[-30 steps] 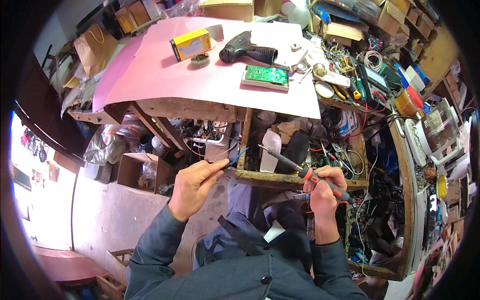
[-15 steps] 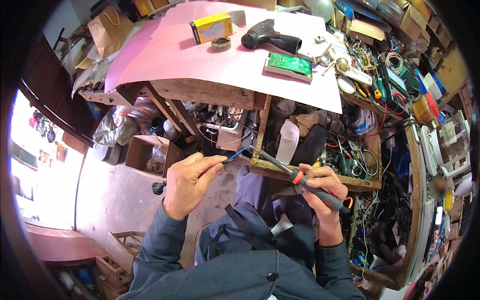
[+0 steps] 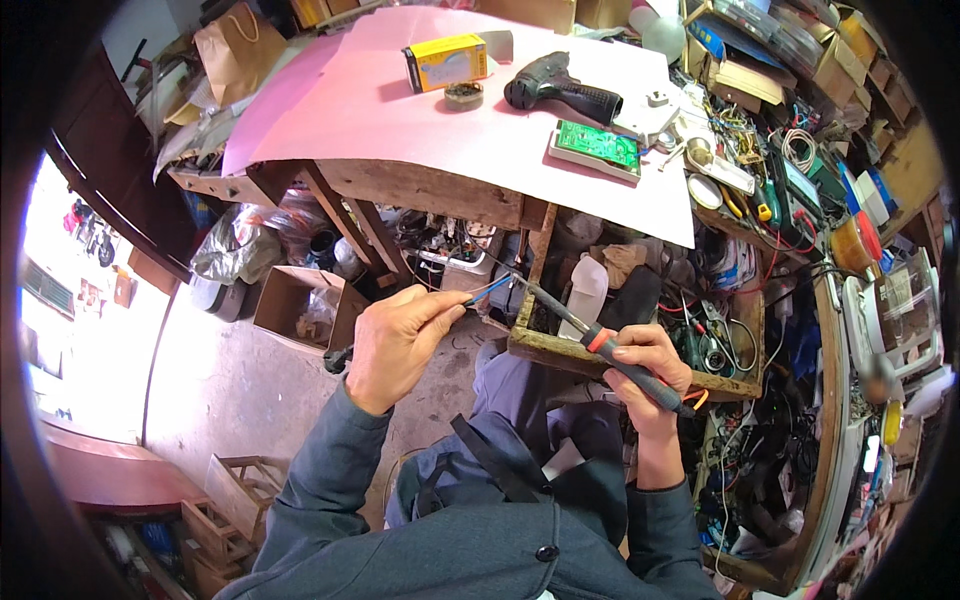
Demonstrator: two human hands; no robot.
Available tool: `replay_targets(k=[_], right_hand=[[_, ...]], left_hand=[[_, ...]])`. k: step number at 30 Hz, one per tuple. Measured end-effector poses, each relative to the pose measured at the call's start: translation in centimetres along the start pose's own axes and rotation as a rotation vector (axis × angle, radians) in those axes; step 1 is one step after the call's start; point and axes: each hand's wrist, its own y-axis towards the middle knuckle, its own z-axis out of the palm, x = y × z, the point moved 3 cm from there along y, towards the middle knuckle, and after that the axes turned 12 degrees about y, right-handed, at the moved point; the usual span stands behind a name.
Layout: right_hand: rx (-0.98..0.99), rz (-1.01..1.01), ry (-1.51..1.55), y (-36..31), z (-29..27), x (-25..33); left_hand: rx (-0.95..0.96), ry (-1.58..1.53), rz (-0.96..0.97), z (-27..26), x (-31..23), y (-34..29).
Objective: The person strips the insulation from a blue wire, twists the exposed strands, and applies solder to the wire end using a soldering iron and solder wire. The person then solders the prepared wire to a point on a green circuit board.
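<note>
My left hand (image 3: 395, 345) is closed in a pinch on a thin blue wire (image 3: 490, 290), whose free end points right and up. In my right hand (image 3: 650, 370) lies a soldering iron (image 3: 625, 372) with a dark handle and an orange ring. Its grey shaft slants up and left, and the tip comes close to the wire's end. From here I cannot tell whether the tip and wire touch. Both hands are over my lap, in front of an open wooden drawer (image 3: 570, 352).
The pink-covered table (image 3: 330, 120) bears a yellow box (image 3: 447, 64), a small round tin (image 3: 463, 96), a black power tool (image 3: 560, 88) and a green circuit board (image 3: 597, 148) in a white case. Wires and pliers (image 3: 735, 203) crowd the right. A cardboard box (image 3: 300, 308) stands on the floor.
The view has shifted slightly. My left hand has moved a little right and up with the wire, and the iron's tip has come nearer the wire's end.
</note>
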Motion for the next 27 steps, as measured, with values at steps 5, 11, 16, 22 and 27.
replay_targets(k=[5, 11, 16, 22, 27], right_hand=[[-0.009, -0.007, 0.005, 0.14, 0.02, 0.01], [-0.018, 0.000, -0.029, 0.08, -0.02, 0.03], [-0.008, 0.000, -0.033, 0.09, -0.04, 0.04], [0.004, -0.002, -0.030, 0.07, -0.01, 0.06], [0.002, -0.004, -0.039, 0.04, -0.09, 0.04]], left_hand=[[0.015, -0.018, -0.015, -0.04, -0.09, 0.16], [0.011, -0.036, 0.003, 0.11, 0.12, 0.15], [0.011, -0.061, 0.007, 0.28, 0.17, 0.16], [0.027, -0.065, -0.008, 0.35, 0.16, 0.10], [0.016, -0.082, -0.006, 0.28, -0.08, 0.18]])
